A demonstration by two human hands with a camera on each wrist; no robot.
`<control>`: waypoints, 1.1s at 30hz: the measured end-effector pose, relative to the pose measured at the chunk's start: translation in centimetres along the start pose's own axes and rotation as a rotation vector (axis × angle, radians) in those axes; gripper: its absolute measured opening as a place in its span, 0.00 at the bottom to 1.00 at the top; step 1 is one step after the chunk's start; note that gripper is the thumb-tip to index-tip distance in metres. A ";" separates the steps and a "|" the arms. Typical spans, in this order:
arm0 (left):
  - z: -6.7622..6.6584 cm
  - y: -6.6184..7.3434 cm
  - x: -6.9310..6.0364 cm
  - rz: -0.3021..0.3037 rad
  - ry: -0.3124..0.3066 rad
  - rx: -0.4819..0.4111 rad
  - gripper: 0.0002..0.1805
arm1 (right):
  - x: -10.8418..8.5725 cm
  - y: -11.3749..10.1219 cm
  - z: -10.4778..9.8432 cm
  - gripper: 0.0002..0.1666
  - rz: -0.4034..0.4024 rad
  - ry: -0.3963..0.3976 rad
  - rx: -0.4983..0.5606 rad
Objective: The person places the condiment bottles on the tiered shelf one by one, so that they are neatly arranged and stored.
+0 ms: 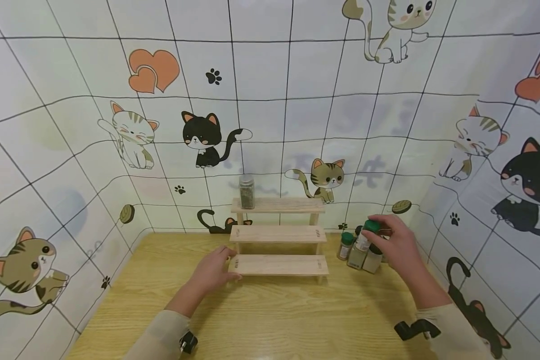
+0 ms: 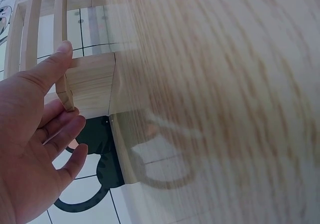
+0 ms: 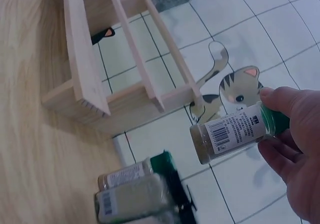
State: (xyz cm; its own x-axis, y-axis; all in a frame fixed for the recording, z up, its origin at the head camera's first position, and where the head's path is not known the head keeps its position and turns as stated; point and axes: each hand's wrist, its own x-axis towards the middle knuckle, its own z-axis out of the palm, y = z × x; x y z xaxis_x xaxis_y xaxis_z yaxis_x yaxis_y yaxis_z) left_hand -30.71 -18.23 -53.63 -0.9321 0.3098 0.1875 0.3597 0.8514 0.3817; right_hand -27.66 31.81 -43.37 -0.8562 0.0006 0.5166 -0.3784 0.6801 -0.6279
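Note:
A three-step wooden rack (image 1: 279, 234) stands at the back of the table. My left hand (image 1: 213, 270) grips the left end of its lowest step, thumb on one face and fingers at the other, as the left wrist view shows. My right hand (image 1: 395, 242) pinches a spice jar (image 3: 230, 134) by its green lid, holding it up above a group of jars. That jar is clear, with a white barcode label and brownish contents. Below it, several spice jars (image 1: 345, 247) stand close together to the right of the rack. Another jar (image 1: 247, 193), with dark contents, stands on the top step's left end.
The wooden table (image 1: 270, 320) runs up to a wall covering (image 1: 270, 120) printed with cats and grid lines, which encloses the back and both sides. The jar group stands near the right back corner.

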 end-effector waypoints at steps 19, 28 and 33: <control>0.3 -0.4 0.1 -0.001 -0.008 -0.016 0.38 | 8.1 -4.2 4.8 0.29 -0.014 -0.215 0.240; 0.3 -0.4 0.1 -0.011 -0.005 -0.013 0.38 | 10.8 -6.6 7.5 0.28 -0.053 -0.286 0.311; 0.1 -0.2 0.0 -0.004 -0.006 -0.025 0.38 | 12.1 -7.6 9.1 0.28 -0.050 -0.302 0.340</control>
State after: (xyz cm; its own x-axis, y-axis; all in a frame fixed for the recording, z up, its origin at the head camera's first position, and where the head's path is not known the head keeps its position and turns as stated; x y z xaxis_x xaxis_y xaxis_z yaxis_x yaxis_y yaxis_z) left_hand -30.80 -18.36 -53.80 -0.9338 0.3092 0.1800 0.3568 0.8419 0.4048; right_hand -38.32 20.00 -37.63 -0.8791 -0.2744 0.3897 -0.4725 0.3944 -0.7882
